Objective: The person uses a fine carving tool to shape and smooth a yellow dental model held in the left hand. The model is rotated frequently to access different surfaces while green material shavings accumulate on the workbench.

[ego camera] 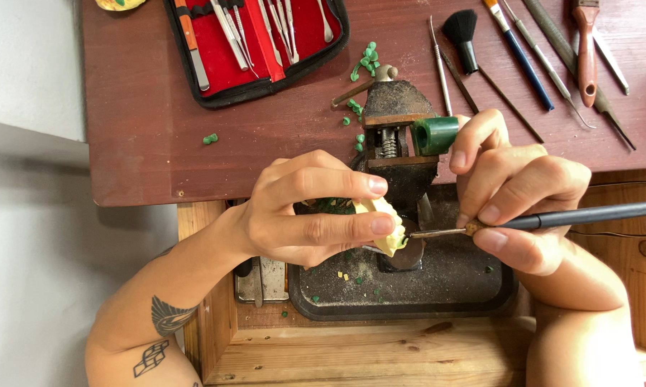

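Observation:
My left hand (305, 215) pinches a small pale yellow wax piece (385, 223) between thumb and fingers, just above a dark metal tray (452, 283). My right hand (516, 193) grips a thin black-handled carving tool (552, 217) like a pen. Its metal tip touches the right side of the yellow piece. Both hands sit right in front of a small rusty bench vise (398, 140) that clamps a green wax tube (435, 135). My right index finger rests beside that tube.
A red-lined case of metal instruments (255, 43) lies open at the back left of the dark red bench (144, 143). Brushes, files and picks (538, 50) lie at the back right. Green wax chips (366, 61) are scattered near the vise. Wooden framing (380, 351) surrounds the tray.

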